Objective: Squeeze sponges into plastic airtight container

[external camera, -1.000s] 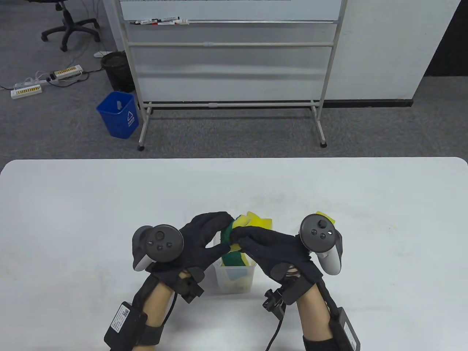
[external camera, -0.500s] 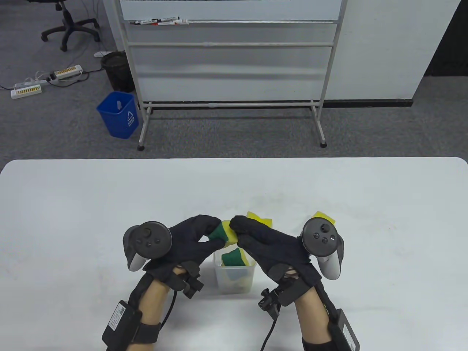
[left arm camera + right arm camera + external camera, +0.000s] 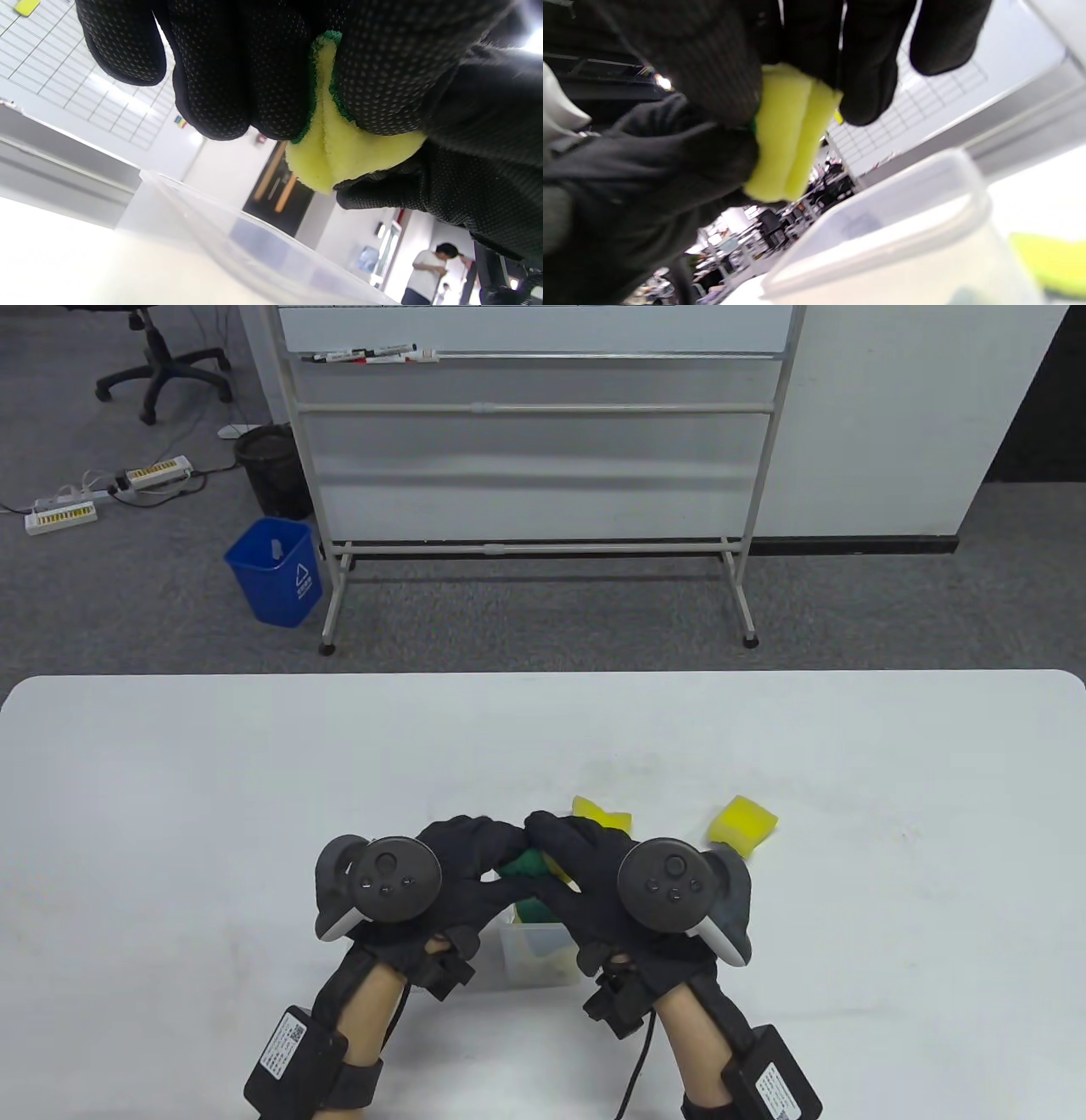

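Both gloved hands squeeze one yellow sponge with a green scrub face (image 3: 523, 865), folded in two, just above the clear plastic container (image 3: 534, 957). My left hand (image 3: 499, 848) grips it from the left and my right hand (image 3: 550, 838) from the right, fingertips meeting over it. In the left wrist view the folded sponge (image 3: 339, 152) bulges out below my fingers, above the container rim (image 3: 237, 224). The right wrist view shows the same folded sponge (image 3: 789, 131) over the container (image 3: 882, 237). Another green and yellow sponge (image 3: 533, 909) sits inside the container, mostly hidden.
Two loose yellow sponges lie on the white table (image 3: 170, 814) beyond the hands: one (image 3: 604, 814) just behind them and one (image 3: 745, 823) to the right. A whiteboard stand (image 3: 534, 475) and a blue bin (image 3: 276, 570) are on the floor past the table.
Both hands came down and closer together, pressing the folded sponge toward the container's mouth. My right hand shifted left, uncovering the right-hand yellow sponge.
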Demonstrator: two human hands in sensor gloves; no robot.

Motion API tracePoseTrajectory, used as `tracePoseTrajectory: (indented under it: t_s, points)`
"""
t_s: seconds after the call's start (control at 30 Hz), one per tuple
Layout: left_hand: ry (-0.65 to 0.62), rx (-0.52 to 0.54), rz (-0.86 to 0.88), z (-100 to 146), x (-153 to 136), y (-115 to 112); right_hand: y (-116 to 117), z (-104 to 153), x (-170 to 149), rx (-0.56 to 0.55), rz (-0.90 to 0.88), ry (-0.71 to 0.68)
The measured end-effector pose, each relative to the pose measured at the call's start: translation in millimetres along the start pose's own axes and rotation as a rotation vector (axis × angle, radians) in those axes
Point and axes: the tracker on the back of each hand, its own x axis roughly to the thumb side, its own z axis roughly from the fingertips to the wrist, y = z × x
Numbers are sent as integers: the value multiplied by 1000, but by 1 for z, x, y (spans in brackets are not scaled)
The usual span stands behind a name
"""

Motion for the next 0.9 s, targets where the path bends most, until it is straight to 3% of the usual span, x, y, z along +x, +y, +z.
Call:
tracePoseTrajectory:
  t_s: [0.2,0.37,0.9]
  points:
    - [12,-11,-85,0,2,-2,6,1,3,-88,106,9]
    - [42,-9,-47,1,-4,1,8,1,-1,-115,117,44]
    - [115,53,-17,5,-20,9,25,-2,2,-46,217,19]
